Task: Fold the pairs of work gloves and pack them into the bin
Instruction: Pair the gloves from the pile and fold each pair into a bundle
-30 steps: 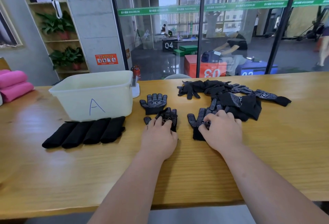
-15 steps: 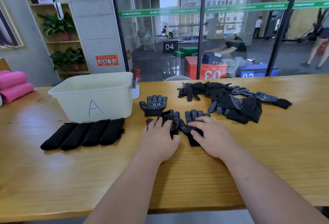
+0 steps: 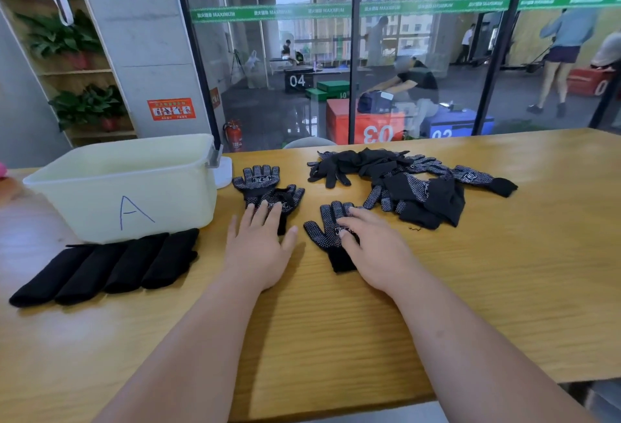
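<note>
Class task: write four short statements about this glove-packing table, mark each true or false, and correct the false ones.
1. The bin marked A stands upright on the table. True.
2. The four folded black bundles lie inside the bin. False: they lie on the table in front of it.
3. The right hand rests flat on a dotted glove. True.
4. The left hand holds a glove in the air. False: its fingers rest on a glove lying on the table.

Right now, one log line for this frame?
left hand: flat on left glove | right hand: flat on right glove | folded pairs: four, outside bin | loose pile: behind right glove
</note>
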Demonstrator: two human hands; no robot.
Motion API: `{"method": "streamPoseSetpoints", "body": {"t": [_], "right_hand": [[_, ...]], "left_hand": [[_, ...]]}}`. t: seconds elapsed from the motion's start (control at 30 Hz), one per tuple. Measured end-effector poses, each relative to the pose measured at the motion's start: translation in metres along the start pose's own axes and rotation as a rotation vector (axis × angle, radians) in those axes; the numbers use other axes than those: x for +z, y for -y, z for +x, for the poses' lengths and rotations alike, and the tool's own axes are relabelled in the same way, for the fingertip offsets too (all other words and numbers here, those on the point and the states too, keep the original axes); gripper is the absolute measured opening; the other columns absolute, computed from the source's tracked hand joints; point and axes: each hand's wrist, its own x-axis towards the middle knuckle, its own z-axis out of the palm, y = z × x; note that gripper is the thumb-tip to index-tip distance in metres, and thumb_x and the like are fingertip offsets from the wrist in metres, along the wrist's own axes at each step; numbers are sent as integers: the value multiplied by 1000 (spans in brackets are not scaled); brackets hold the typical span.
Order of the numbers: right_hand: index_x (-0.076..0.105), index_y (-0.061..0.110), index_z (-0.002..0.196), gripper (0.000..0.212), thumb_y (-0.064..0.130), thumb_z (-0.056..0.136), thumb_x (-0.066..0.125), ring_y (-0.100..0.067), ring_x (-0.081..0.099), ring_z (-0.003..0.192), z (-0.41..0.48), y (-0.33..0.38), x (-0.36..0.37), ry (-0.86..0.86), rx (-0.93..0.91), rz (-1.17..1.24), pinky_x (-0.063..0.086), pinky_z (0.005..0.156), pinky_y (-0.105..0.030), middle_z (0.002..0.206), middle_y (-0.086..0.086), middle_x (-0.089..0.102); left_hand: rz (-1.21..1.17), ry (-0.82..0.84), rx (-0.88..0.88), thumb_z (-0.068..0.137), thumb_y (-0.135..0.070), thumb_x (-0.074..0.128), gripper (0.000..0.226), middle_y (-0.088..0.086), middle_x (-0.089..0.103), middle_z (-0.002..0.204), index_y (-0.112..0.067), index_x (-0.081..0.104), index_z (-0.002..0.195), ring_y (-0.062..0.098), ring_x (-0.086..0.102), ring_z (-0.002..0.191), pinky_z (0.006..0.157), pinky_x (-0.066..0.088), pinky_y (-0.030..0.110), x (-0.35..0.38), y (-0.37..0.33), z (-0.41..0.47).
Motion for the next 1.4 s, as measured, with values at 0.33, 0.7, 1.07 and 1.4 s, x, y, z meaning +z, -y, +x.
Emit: {"method": "streamPoseSetpoints", "body": {"t": [0.33, 0.7, 1.07, 1.4], "right_hand": [[34, 34, 163, 62, 61, 108, 22, -27, -3, 163, 17, -58, -19, -50, 321, -272, 4, 131, -52, 177, -2, 8], [35, 17, 163, 71, 59, 109, 16, -26, 10, 161, 26, -64, -15, 22, 315, -280, 9, 131, -53, 173, 2, 22], [47, 18, 157, 58, 43, 106, 34, -15, 37, 152, 20, -15, -11, -130, -251, -70, 26, 128, -47, 165, 5, 41], [67, 30, 140, 50, 46, 99, 43, -9, 40, 140, 3, 7, 3, 89, -410, -28, 38, 118, -37, 149, 17, 54]], "left_hand": [[-174, -166, 318, 107, -62, 29, 59, -20, 33, 168, -40, 39, 161, -2, 11, 159, 133, 6, 38, -6, -8, -18], [-143, -42, 360, 107, -64, 33, 57, -18, 40, 165, -40, 45, 157, 6, 20, 159, 132, 14, 39, -4, -14, -19], [-149, -80, 314, 107, -61, 37, 57, -12, 45, 163, -34, 47, 157, 11, 29, 156, 129, 21, 39, -3, -16, -19], [-175, -99, 281, 103, -37, 53, 51, -7, 52, 158, -28, 53, 153, 12, 35, 153, 128, 23, 37, -4, -16, -18]]}}
